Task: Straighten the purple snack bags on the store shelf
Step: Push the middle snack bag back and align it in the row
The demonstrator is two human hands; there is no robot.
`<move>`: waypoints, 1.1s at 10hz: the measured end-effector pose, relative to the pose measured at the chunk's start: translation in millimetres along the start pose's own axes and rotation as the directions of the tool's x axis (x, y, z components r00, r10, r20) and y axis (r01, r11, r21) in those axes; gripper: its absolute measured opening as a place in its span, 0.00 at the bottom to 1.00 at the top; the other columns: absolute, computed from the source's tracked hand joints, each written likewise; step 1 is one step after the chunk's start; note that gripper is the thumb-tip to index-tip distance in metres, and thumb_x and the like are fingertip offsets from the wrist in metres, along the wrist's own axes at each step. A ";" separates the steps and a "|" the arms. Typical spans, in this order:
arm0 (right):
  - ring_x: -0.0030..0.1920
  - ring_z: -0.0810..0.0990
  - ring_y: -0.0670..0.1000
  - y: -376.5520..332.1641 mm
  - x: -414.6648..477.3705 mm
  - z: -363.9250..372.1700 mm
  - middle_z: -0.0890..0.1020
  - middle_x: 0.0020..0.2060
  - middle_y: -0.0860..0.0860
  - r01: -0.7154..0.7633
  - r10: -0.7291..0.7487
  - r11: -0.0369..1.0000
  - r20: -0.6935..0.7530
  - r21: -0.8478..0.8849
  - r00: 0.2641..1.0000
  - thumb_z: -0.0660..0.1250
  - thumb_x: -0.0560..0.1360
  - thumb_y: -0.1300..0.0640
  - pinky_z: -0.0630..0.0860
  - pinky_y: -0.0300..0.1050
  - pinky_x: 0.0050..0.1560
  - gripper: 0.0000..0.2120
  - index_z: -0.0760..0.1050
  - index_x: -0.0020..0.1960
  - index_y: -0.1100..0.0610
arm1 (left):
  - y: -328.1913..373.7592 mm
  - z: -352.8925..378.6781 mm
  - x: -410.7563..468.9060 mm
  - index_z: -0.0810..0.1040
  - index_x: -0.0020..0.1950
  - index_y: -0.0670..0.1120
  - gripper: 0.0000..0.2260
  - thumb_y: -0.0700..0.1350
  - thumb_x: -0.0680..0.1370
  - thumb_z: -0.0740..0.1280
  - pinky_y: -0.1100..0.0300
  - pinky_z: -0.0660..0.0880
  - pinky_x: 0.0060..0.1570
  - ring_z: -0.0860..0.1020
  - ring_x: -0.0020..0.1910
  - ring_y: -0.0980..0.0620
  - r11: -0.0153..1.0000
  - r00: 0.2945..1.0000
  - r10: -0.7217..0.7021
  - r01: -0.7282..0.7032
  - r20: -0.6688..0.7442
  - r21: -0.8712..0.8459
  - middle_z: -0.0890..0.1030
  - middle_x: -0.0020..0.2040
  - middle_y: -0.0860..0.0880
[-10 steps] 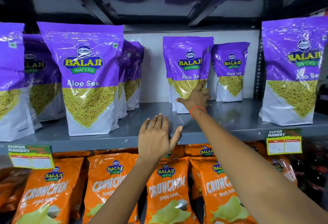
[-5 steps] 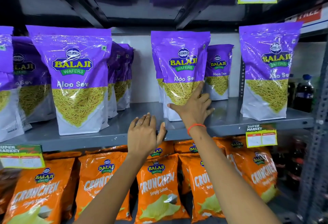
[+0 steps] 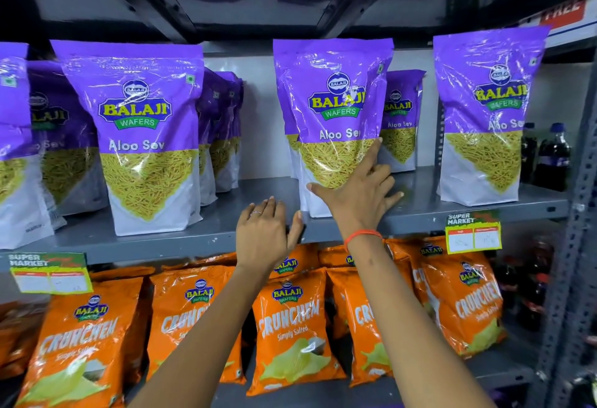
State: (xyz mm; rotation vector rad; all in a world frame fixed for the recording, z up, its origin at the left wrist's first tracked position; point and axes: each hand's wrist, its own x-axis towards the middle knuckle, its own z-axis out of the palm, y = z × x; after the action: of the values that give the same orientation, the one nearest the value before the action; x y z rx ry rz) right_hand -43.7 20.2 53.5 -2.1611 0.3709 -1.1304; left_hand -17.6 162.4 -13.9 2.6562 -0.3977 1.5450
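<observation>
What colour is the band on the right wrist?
Orange band, clearest in the head view.

your arms were bare to the elbow, no sleeves showing. your left hand (image 3: pixel 263 233) wore a thin silver ring (image 3: pixel 256 213) on one finger. your right hand (image 3: pixel 357 196) had an orange thread band (image 3: pixel 361 235) round its wrist.

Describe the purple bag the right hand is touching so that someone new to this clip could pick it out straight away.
Start at the grey metal shelf carrying the purple Aloo Sev packs, above the row of orange Crunchem bags. Near its middle, past a bare gap, stands the front purple bag, upright and facing out. Unlike its neighbours, the right hand lies spread on its lower front, and a smaller-looking bag sits behind its right edge.
</observation>
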 end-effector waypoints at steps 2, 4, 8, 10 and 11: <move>0.62 0.69 0.62 2.8 -8.1 -5.0 0.70 0.60 0.60 0.004 -0.004 1.000 -0.030 -0.004 1.000 0.76 0.56 0.33 0.56 0.73 0.69 0.64 0.43 0.77 0.56 | -0.6 0.9 -2.2 0.83 0.48 0.38 0.26 0.55 0.79 0.53 0.49 0.76 0.51 0.83 0.47 0.42 1.000 1.000 0.008 -0.007 -0.001 0.016 0.84 0.48 0.39; 0.61 0.69 0.63 3.6 -11.8 -6.9 0.70 0.60 0.61 0.009 -0.010 1.000 -0.064 -0.003 0.998 0.76 0.54 0.33 0.57 0.73 0.69 0.65 0.45 0.77 0.56 | -1.4 0.5 -2.2 0.83 0.47 0.39 0.25 0.55 0.79 0.53 0.49 0.76 0.51 0.83 0.46 0.42 1.000 1.000 0.012 -0.012 -0.010 0.015 0.85 0.48 0.39; 0.59 0.70 0.62 6.0 -12.3 -4.7 0.71 0.59 0.59 0.012 -0.011 1.000 -0.086 0.010 0.996 0.75 0.54 0.31 0.60 0.70 0.69 0.64 0.46 0.77 0.55 | -0.3 0.0 -0.1 0.83 0.46 0.39 0.25 0.55 0.79 0.53 0.49 0.76 0.50 0.83 0.45 0.42 1.000 1.000 0.017 -0.017 0.005 0.008 0.85 0.47 0.39; 0.56 0.72 0.63 10.6 -15.1 -0.6 0.73 0.57 0.61 0.042 -0.040 0.999 -0.147 0.012 0.988 0.75 0.53 0.30 0.65 0.70 0.66 0.63 0.51 0.77 0.57 | 0.7 -2.4 -1.4 0.83 0.46 0.39 0.25 0.55 0.79 0.53 0.49 0.77 0.50 0.83 0.45 0.42 1.000 0.999 0.013 -0.013 0.035 0.007 0.85 0.47 0.39; 0.55 0.73 0.63 11.1 -15.4 1.0 0.74 0.56 0.60 0.049 -0.047 0.999 -0.173 0.004 0.984 0.75 0.52 0.30 0.67 0.70 0.64 0.63 0.53 0.76 0.57 | 0.0 -2.5 -1.7 0.83 0.46 0.39 0.25 0.55 0.79 0.53 0.49 0.77 0.51 0.84 0.46 0.42 1.000 0.999 0.018 -0.018 0.028 0.012 0.85 0.47 0.39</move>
State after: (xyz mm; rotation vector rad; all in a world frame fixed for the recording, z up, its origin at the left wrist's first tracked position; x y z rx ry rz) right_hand -51.4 20.5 36.0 -2.0803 0.3914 -1.3492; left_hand -20.5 163.2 -14.1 2.6928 -0.4161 1.5220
